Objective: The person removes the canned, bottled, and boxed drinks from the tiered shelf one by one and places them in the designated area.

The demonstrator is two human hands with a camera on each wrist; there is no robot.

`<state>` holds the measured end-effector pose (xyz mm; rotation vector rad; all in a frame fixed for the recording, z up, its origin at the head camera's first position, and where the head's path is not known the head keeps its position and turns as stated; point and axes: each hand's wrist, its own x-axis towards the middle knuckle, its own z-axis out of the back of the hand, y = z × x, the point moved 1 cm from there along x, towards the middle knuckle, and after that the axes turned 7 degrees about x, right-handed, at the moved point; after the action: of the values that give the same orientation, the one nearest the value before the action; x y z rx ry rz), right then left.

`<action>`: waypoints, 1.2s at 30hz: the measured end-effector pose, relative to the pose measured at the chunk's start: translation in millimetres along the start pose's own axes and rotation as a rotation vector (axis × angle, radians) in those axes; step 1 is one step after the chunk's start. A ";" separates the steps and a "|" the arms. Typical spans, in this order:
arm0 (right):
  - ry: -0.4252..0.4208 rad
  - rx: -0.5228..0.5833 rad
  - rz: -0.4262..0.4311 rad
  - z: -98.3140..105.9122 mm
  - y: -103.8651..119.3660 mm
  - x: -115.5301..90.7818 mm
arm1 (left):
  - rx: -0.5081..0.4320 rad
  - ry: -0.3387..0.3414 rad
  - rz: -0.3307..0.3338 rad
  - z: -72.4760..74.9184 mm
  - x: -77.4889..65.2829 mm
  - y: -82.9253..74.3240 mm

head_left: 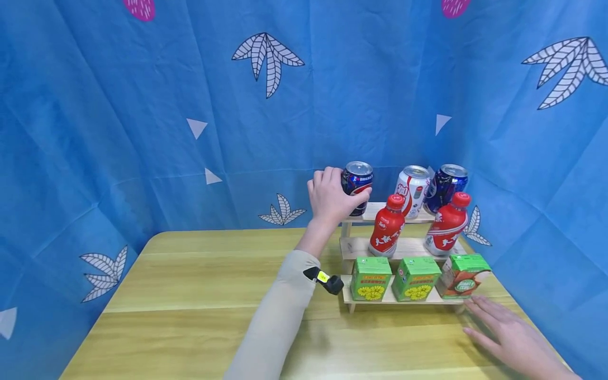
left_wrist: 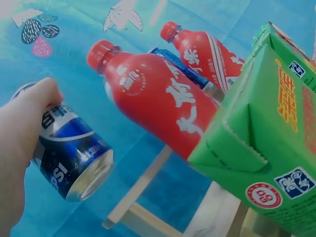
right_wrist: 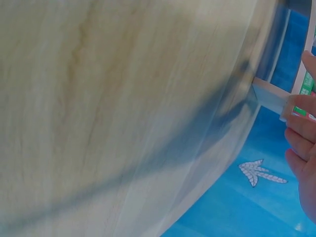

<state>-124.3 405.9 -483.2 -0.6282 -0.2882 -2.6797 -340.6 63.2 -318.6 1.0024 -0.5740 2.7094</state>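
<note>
My left hand (head_left: 329,194) grips a dark blue Pepsi can (head_left: 357,184) at the left end of a wooden three-tier rack's (head_left: 355,247) top step. The left wrist view shows the thumb across the Pepsi can (left_wrist: 74,148), with the can's silver base exposed. On that step stand a white-and-red can (head_left: 412,191) and another blue can (head_left: 445,189). My right hand (head_left: 510,330) is beside the rack's lower right corner, fingers extended and holding nothing. In the right wrist view, the right hand's fingers (right_wrist: 301,138) are right at the rack's end.
Two red bottles (head_left: 387,227) stand on the middle step. The bottom step holds two green drink cartons (head_left: 370,279) and a green-and-brown carton (head_left: 464,275). Everything is on a wooden table (head_left: 199,306), with a blue patterned curtain (head_left: 142,132) behind and along the sides.
</note>
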 end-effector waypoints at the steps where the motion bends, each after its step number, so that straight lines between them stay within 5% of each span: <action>1: 0.008 -0.001 -0.008 -0.7 -0.4 -0.1 | -0.007 -0.010 -0.005 2.2 0.1 1.4; 18: -0.005 -0.009 0.018 0.4 0.4 2.4 | -0.009 -0.078 -0.032 26.9 -10.9 23.1; 27: 0.085 -0.010 -0.043 3.3 3.1 4.0 | -0.060 -0.148 -0.036 39.2 -18.0 41.5; 36: 0.199 0.010 -0.136 5.3 4.1 3.8 | -0.080 -0.137 0.030 53.3 -27.1 64.6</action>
<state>-123.8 402.5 -476.3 -0.3455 -0.2984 -2.8420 -309.2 -19.1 -318.1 1.1736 -0.7208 2.6352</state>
